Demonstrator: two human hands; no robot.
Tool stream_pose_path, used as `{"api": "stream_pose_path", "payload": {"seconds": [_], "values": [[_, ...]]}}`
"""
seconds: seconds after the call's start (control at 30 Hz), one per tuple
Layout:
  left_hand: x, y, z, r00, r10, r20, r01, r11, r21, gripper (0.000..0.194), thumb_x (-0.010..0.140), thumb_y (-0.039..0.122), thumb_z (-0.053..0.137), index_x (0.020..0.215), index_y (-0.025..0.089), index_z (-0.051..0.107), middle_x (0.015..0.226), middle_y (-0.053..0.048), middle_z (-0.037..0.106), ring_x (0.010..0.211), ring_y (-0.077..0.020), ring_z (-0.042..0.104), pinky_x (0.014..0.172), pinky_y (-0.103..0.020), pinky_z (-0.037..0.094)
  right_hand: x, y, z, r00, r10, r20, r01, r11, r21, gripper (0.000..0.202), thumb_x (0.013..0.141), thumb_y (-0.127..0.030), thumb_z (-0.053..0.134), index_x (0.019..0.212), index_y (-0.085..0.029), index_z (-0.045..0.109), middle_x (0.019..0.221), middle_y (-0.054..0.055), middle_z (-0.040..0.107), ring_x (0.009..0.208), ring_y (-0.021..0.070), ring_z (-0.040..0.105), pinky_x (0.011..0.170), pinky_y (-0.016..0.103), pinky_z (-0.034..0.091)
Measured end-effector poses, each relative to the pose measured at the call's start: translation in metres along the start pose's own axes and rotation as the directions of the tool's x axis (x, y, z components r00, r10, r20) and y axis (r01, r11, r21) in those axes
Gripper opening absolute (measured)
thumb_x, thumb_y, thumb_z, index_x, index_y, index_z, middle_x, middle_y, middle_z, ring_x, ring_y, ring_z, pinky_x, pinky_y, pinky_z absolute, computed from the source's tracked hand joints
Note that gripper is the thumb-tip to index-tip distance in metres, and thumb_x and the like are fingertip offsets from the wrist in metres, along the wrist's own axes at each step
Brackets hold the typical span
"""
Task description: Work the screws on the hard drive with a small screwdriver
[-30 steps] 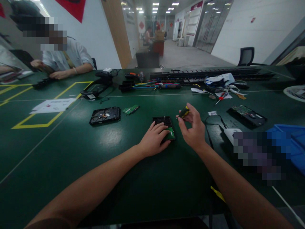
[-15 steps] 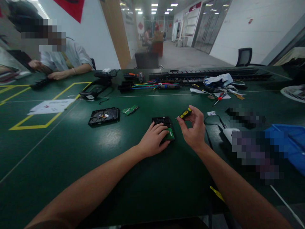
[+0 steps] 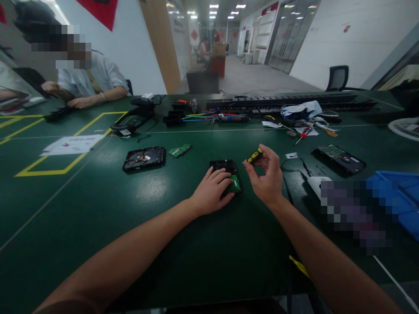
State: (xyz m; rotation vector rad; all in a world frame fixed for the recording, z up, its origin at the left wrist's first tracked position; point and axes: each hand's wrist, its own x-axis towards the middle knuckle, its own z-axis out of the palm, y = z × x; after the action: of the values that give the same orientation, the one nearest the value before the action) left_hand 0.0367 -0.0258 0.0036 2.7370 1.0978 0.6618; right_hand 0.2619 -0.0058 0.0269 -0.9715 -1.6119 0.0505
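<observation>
Dim, cool light fills the room; small ceiling lamps (image 3: 214,6) glow at the far end. The bench (image 3: 153,244) carries a soft patch of glare left of centre and darkens toward its near edge. Wide-angle distortion stretches the sides, distant parts look hazy, and blocky pixels mask some spots.

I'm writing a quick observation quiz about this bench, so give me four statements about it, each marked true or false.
1. The right hand holds a yellow-and-black tool. True.
2. The left hand holds a white cable. False: the left hand lies over a black drive with a green board.
3. The loose circuit board is inside the blue bin. False: the loose circuit board lies on the table.
4. A red-handled screwdriver lies on the table. True.
</observation>
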Motion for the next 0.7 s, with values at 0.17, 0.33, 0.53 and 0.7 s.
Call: {"api": "stream_pose_path", "payload": {"seconds": [0.17,0.33,0.53,0.7], "values": [[0.0001,0.0012,-0.0006,1.000,-0.012,-0.009,0.012,1.000,-0.003,0.039,0.100,0.041,0.062,0.134,0.021,0.062,0.148,-0.012,0.061,0.149,-0.0353,0.046,0.130,-0.066,0.024,-0.0003,-0.0002,0.0002,1.000,0.005,-0.001,-0.005,1.000,-0.007,0.066,0.094,-0.028,0.076,0.152,-0.034,0.045,0.137,0.010,0.065,0.095,0.0237,0.074,0.083,0.047,0.069],[0.0003,0.0017,-0.0010,1.000,-0.010,-0.009,0.010,1.000,-0.010,0.039,0.099,0.041,0.063,0.133,0.022,0.063,0.149,-0.012,0.060,0.150,-0.0350,0.046,0.130,-0.067,0.025,0.0012,-0.0010,0.0005,1.000,0.005,0.003,-0.005,1.000,-0.019,0.066,0.095,-0.029,0.073,0.154,-0.034,0.044,0.138,0.011,0.065,0.096,0.0248,0.074,0.082,0.047,0.069],[0.0004,0.0016,-0.0004,1.000,-0.017,-0.018,0.017,1.000,-0.010,0.038,0.099,0.040,0.063,0.133,0.022,0.063,0.147,-0.012,0.061,0.149,-0.0349,0.047,0.130,-0.067,0.025,0.0016,-0.0007,0.0007,0.997,0.029,0.068,-0.029,1.000,-0.006,0.069,0.101,-0.030,0.063,0.163,-0.034,0.033,0.139,0.012,0.066,0.100,0.0257,0.075,0.089,0.050,0.068],[0.0003,0.0001,0.0015,1.000,-0.014,-0.009,0.014,1.000,-0.018,0.041,0.098,0.041,0.064,0.135,0.023,0.062,0.148,-0.012,0.061,0.151,-0.0351,0.045,0.130,-0.067,0.024,0.0044,-0.0036,-0.0019,0.997,-0.042,0.063,0.048,0.994,-0.094,0.067,0.099,-0.030,0.067,0.160,-0.038,0.040,0.133,0.010,0.067,0.090,0.0237,0.072,0.083,0.049,0.068]]}}
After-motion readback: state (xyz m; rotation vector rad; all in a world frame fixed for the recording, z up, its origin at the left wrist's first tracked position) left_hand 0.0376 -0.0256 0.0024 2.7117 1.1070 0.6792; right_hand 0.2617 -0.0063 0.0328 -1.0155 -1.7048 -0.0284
